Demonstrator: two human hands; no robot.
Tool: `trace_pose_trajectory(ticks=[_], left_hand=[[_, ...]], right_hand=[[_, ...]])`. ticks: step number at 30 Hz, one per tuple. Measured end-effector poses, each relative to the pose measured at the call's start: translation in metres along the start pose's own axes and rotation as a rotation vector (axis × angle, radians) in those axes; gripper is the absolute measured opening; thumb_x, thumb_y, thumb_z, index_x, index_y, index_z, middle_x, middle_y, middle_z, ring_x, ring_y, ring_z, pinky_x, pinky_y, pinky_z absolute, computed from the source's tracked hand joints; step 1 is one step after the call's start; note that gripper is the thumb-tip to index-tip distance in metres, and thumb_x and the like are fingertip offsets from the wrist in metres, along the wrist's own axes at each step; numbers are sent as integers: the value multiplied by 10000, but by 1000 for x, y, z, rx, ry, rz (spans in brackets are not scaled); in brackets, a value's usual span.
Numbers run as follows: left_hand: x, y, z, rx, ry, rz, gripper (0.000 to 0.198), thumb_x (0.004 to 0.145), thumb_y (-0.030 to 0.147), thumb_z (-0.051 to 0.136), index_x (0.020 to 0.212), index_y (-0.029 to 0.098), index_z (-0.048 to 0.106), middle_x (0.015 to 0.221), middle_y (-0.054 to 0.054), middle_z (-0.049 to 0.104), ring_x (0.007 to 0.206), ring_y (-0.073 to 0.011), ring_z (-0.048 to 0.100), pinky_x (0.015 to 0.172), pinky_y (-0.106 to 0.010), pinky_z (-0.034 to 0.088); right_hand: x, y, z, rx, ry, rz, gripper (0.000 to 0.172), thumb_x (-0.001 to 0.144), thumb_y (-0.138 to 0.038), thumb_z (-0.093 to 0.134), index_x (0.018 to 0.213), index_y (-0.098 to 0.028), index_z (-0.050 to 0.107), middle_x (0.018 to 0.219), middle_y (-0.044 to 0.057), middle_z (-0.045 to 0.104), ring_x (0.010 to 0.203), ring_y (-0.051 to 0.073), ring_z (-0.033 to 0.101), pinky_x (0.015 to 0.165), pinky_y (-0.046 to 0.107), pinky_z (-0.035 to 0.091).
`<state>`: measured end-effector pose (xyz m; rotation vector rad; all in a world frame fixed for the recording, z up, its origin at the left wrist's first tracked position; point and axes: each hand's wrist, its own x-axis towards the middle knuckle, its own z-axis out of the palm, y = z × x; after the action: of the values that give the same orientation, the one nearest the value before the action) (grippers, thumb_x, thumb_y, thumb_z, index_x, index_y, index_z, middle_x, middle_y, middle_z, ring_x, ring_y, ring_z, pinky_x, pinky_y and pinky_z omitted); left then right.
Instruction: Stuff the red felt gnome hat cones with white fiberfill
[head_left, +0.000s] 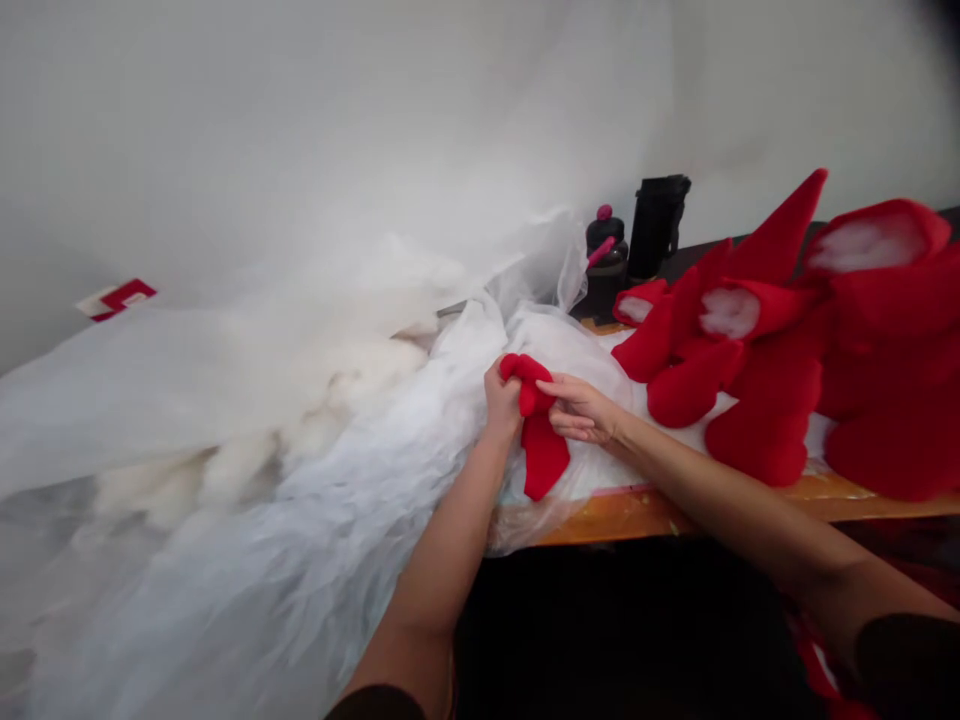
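Observation:
A small red fabric piece (546, 458) hangs in front of me over the table's front edge, its lower end loose and flat. My left hand (504, 398) is closed around its upper part. From the other side, my right hand (581, 408) touches the red fabric with its fingers, the index finger stretched along it and the others partly curled. Whether the right thumb pinches the cloth is hidden. White sheer plastic and stuffing (450, 390) lie right beside and behind the hands.
Several red fabric shapes, some with white filling (729, 312) showing at their openings, crowd the right of the orange-edged table (622, 518). Behind stand a black tumbler (656, 225) and a dark bottle (606, 250) with pink parts. A large plastic bag (150, 380) of white filling spreads leftward.

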<state>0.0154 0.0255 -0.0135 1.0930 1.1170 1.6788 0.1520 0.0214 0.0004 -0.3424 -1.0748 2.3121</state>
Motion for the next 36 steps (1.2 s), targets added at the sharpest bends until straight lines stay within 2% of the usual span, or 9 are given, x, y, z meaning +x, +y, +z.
trace_pose_trajectory(ticks=[8, 13, 16, 20, 22, 25, 29, 32, 36], left_hand=[[2, 5, -1, 104, -85, 33, 118, 724, 104, 503, 673, 188, 437, 644, 35, 467, 595, -98, 450, 623, -237, 423], [1, 42, -9, 612, -95, 223, 217, 752, 174, 632, 962, 191, 583, 901, -44, 613, 866, -193, 599, 869, -349, 490], [-4, 85, -34, 1107, 71, 384, 324, 817, 303, 661, 1110, 180, 599, 1186, -149, 603, 1204, -306, 538, 1086, -463, 386], [-19, 110, -77, 1536, 271, -6, 447, 913, 466, 561, 1204, 128, 579, 1278, -258, 580, 1271, -439, 496, 1082, -622, 310], [-34, 101, -90, 1581, 49, -232, 403, 970, 472, 450, 1130, 143, 619, 1137, -229, 655, 1160, -406, 589, 1030, -567, 380], [-53, 82, -98, 1502, -231, -207, 384, 1000, 448, 382, 1025, 183, 659, 961, -149, 689, 982, -306, 665, 942, -408, 455], [-44, 80, -110, 1409, -108, -203, 430, 1001, 419, 380, 843, 170, 692, 850, -150, 689, 913, -309, 666, 888, -381, 466], [-19, 87, -124, 1479, 59, -151, 299, 943, 329, 498, 1081, 155, 699, 1041, -183, 690, 1043, -336, 642, 955, -409, 441], [10, 76, -135, 1455, 69, -159, 491, 739, 243, 720, 1227, 216, 676, 1104, -139, 709, 1073, -323, 643, 961, -389, 453]], right_hand=[[3, 3, -1, -39, 20, 7, 242, 933, -359, 583, 1071, -170, 522, 664, 36, 718, 577, 186, 707, 529, 257, 583], [6, -4, -5, 107, 272, -300, 262, 825, -362, 722, 806, -192, 524, 535, -53, 575, 362, 60, 428, 395, 174, 372], [7, -9, -9, 109, 352, -346, 317, 813, -369, 725, 719, -210, 467, 479, -70, 467, 365, 53, 295, 391, 206, 261], [7, -8, -12, 82, 368, -320, 311, 808, -384, 721, 737, -219, 467, 521, -56, 478, 410, 67, 307, 430, 242, 235], [8, -6, -13, 84, 379, -299, 298, 791, -392, 730, 767, -222, 487, 546, -50, 507, 422, 73, 328, 438, 250, 235], [9, -3, -13, 75, 375, -278, 289, 768, -391, 741, 805, -222, 510, 561, -45, 533, 437, 81, 370, 444, 253, 240], [8, -3, -10, 66, 364, -302, 312, 713, -325, 772, 815, -225, 495, 578, -54, 548, 438, 81, 389, 445, 253, 222], [6, -6, -7, 61, 368, -302, 320, 685, -288, 775, 825, -228, 493, 568, -60, 545, 432, 86, 396, 445, 254, 215], [4, -8, -4, 60, 364, -305, 315, 672, -254, 770, 853, -225, 513, 584, -60, 559, 435, 84, 391, 437, 252, 212]])
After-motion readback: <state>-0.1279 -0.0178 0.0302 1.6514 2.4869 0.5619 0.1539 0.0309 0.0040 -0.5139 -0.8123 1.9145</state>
